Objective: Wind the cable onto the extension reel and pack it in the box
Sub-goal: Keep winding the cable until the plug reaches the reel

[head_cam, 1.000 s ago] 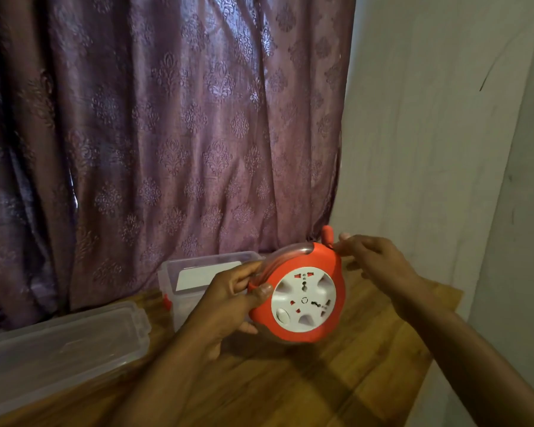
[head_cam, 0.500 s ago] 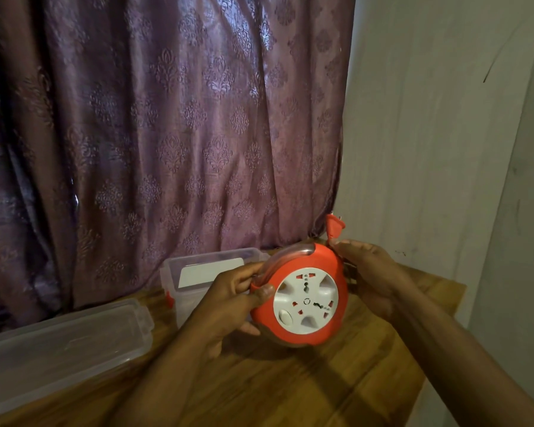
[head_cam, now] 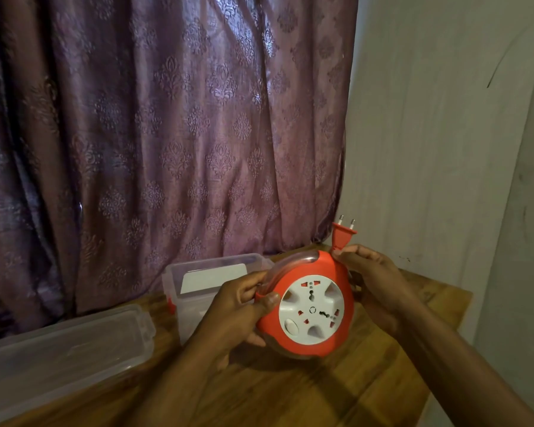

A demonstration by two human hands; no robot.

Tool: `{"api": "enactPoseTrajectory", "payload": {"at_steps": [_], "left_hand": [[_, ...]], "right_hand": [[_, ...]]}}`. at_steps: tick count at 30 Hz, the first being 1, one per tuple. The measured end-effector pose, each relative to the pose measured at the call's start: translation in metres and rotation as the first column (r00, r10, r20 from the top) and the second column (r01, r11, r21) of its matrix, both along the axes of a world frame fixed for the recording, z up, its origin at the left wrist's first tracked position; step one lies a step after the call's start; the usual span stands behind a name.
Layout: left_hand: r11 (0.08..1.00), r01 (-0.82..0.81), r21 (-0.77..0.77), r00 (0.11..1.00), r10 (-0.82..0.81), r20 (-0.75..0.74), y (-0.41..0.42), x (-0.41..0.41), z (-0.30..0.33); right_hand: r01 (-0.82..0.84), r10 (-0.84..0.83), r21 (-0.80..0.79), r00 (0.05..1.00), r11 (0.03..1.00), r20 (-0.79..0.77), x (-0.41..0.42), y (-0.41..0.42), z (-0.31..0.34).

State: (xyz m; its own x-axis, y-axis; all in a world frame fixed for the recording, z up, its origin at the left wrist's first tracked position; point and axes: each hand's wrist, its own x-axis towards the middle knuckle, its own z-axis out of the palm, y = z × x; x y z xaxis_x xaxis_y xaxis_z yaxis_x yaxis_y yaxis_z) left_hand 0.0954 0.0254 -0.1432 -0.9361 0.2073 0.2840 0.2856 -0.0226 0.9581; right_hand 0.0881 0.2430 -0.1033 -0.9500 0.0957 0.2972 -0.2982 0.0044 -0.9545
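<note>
An orange extension reel (head_cam: 309, 312) with a white socket face is held upright just above the wooden table (head_cam: 321, 389). My left hand (head_cam: 241, 306) grips its left rim, thumb on the front. My right hand (head_cam: 373, 285) cups the right side, fingertips at the base of the orange two-pin plug (head_cam: 343, 234), which sticks up from the top of the reel. No loose cable shows. A clear plastic box (head_cam: 198, 282) stands open behind my left hand, a white card inside.
The clear lid (head_cam: 65, 343) lies flat on the table at the left. A purple patterned curtain (head_cam: 167, 134) hangs behind, and a pale wall (head_cam: 444, 134) is at the right. The table's right edge runs close to the wall.
The plug has come up into full view at the top of the reel, pins showing. My right hand has shifted from the top rim down around the reel's right side.
</note>
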Motion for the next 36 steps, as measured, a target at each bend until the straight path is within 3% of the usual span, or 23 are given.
{"api": "enactPoseTrajectory", "payload": {"at_steps": [7,12,15,18,21,23,25,31,36], "left_hand": [[0.999,-0.022,-0.025,0.999,0.022,0.025,-0.002,-0.003,-0.003],[0.999,-0.036,-0.026,0.999,0.037,0.031,-0.003,-0.004,-0.003],[0.999,-0.050,-0.011,0.998,0.050,0.042,-0.003,-0.005,-0.003],[0.998,-0.068,0.019,0.996,0.067,0.056,-0.005,-0.006,-0.003],[0.995,-0.087,0.047,0.993,0.083,0.079,-0.006,-0.007,-0.003],[0.993,-0.099,0.058,0.991,0.093,0.093,-0.007,-0.007,-0.003],[0.993,-0.106,0.059,0.990,0.100,0.100,-0.007,-0.007,-0.002],[0.992,-0.111,0.056,0.988,0.105,0.113,-0.008,-0.008,-0.003],[0.991,-0.125,0.045,0.986,0.119,0.115,-0.003,-0.007,-0.006]], "right_hand": [[0.015,-0.015,-0.004,0.999,1.000,0.032,0.001,0.002,-0.012],[-0.011,0.013,0.054,0.999,0.998,-0.029,0.004,0.002,-0.022],[0.166,-0.158,0.094,0.984,0.982,-0.084,0.004,0.000,-0.031],[0.490,-0.369,0.259,0.839,0.833,-0.400,0.013,-0.003,-0.043],[0.634,-0.122,0.538,0.702,0.555,-0.701,0.025,-0.010,-0.056],[0.675,0.061,0.675,0.692,0.297,-0.719,0.025,-0.017,-0.065],[0.694,0.128,0.705,0.693,0.146,-0.709,0.023,-0.023,-0.070],[0.660,0.051,0.751,0.749,0.023,-0.661,0.024,-0.034,-0.065],[0.655,0.049,0.752,0.751,0.073,-0.659,0.018,-0.035,-0.063]]}}
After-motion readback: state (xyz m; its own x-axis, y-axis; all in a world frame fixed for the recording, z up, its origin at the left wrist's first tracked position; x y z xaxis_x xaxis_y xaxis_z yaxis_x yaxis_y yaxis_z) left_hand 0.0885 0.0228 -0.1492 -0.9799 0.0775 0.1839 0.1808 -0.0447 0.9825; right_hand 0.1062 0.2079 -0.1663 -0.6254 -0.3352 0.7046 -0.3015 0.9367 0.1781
